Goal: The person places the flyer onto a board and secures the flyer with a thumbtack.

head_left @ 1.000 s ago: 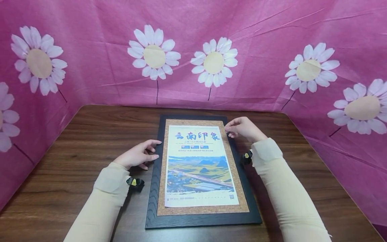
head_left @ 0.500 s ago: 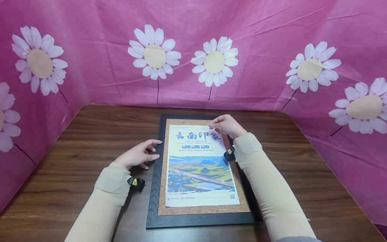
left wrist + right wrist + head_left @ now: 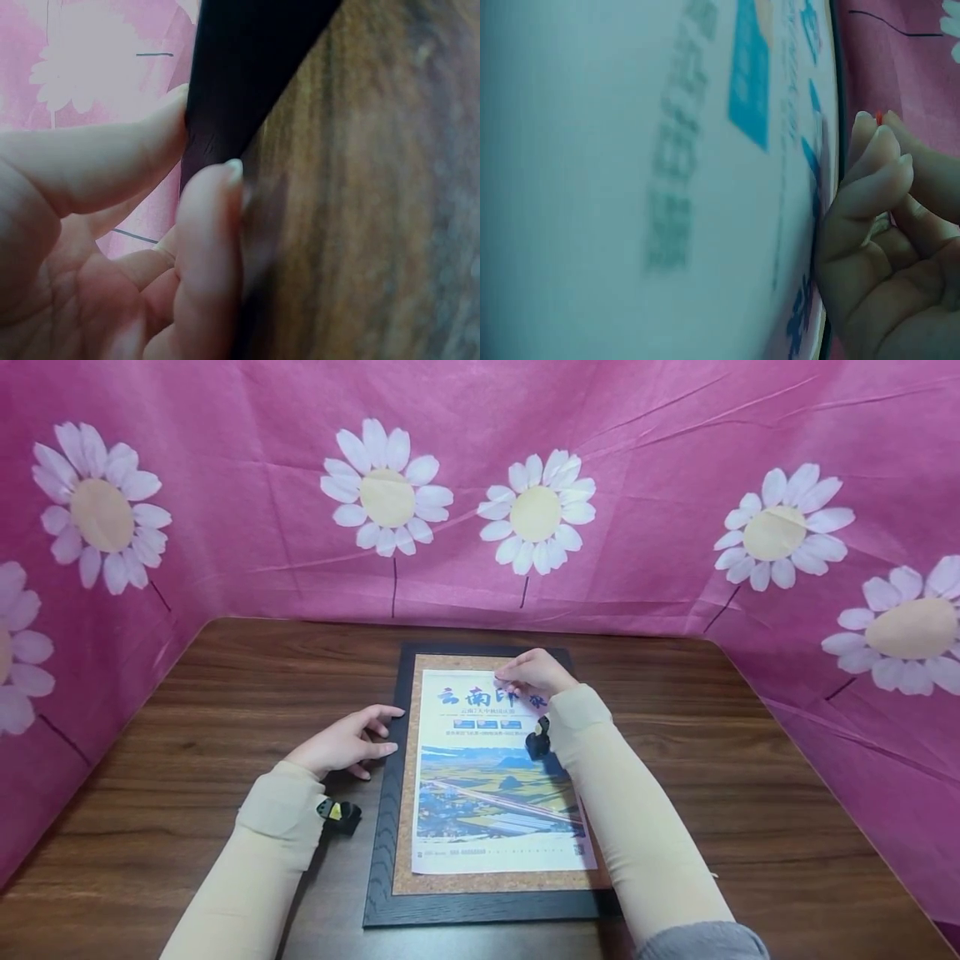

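Note:
A printed poster [image 3: 495, 802] with a landscape picture lies on a cork board [image 3: 495, 883] in a black wooden frame [image 3: 416, 910]. My right hand [image 3: 538, 670] is over the poster's upper part, close to its top edge. Thumb and fingers pinch a small red thing [image 3: 879, 118], seen in the right wrist view; only a sliver of it shows between the fingertips. My left hand [image 3: 337, 745] is at the left side of the frame. Its thumb [image 3: 214, 225] and index finger rest against the frame's edge, fingers relaxed.
Dark wood-grain table [image 3: 225, 727] lies under the frame. Pink cloth [image 3: 637, 527] printed with white daisies rises behind the table and along both sides. Small black wrist cameras sit on both cuffs, the right one [image 3: 538, 739] overlapping the poster in the head view.
My right hand has moved left from the frame's right edge to above the poster's top, its forearm now covering the board's right side. The left hand stays where it was.

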`<move>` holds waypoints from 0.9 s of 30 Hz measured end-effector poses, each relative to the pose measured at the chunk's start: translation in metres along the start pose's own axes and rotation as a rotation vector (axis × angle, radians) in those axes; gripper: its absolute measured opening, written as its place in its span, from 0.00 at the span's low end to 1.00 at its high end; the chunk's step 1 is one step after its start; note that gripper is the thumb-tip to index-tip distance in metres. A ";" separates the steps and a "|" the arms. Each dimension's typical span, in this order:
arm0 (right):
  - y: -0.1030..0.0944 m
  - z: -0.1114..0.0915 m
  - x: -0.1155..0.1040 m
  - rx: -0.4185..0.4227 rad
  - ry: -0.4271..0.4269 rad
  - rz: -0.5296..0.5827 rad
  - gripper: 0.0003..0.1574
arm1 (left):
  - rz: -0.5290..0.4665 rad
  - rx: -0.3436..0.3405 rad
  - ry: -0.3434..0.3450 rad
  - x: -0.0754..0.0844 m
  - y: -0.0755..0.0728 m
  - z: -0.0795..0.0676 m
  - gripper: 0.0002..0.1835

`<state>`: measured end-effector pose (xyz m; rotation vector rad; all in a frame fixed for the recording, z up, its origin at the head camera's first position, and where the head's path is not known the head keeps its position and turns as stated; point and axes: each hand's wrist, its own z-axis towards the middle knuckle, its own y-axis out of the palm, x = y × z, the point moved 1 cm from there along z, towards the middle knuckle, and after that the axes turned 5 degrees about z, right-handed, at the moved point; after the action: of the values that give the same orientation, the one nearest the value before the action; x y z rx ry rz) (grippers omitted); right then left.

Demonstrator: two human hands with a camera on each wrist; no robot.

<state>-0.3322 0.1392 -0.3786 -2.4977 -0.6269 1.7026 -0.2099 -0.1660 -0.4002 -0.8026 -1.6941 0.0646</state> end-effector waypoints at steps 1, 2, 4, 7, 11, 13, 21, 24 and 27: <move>0.001 0.001 0.000 0.003 0.012 0.004 0.16 | -0.001 0.000 -0.001 0.000 0.000 0.000 0.31; 0.003 0.002 0.000 0.004 0.022 0.005 0.15 | -0.003 -0.001 -0.003 0.000 0.000 0.000 0.31; 0.005 0.003 -0.001 0.004 0.027 -0.005 0.15 | -0.004 0.000 -0.004 0.001 0.000 0.000 0.31; 0.008 0.005 -0.002 0.002 0.033 -0.014 0.14 | -0.003 0.001 -0.004 0.002 0.000 0.000 0.31; 0.011 0.008 -0.003 0.009 0.034 -0.026 0.10 | -0.001 -0.003 -0.007 0.002 0.000 0.000 0.31; 0.013 0.008 -0.003 0.017 0.035 -0.026 0.08 | 0.002 -0.007 -0.004 0.002 0.000 0.000 0.31; 0.020 0.008 -0.007 0.060 0.087 -0.001 0.04 | -0.002 -0.008 -0.007 0.001 -0.001 -0.001 0.31; 0.021 0.008 -0.009 0.069 0.104 0.005 0.05 | -0.006 -0.007 -0.007 0.000 -0.002 0.000 0.31; 0.023 0.008 -0.009 0.080 0.126 0.020 0.06 | -0.012 -0.004 -0.013 -0.001 -0.002 0.001 0.31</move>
<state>-0.3360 0.1134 -0.3798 -2.5381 -0.5143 1.5291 -0.2119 -0.1673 -0.4007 -0.7967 -1.7113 0.0582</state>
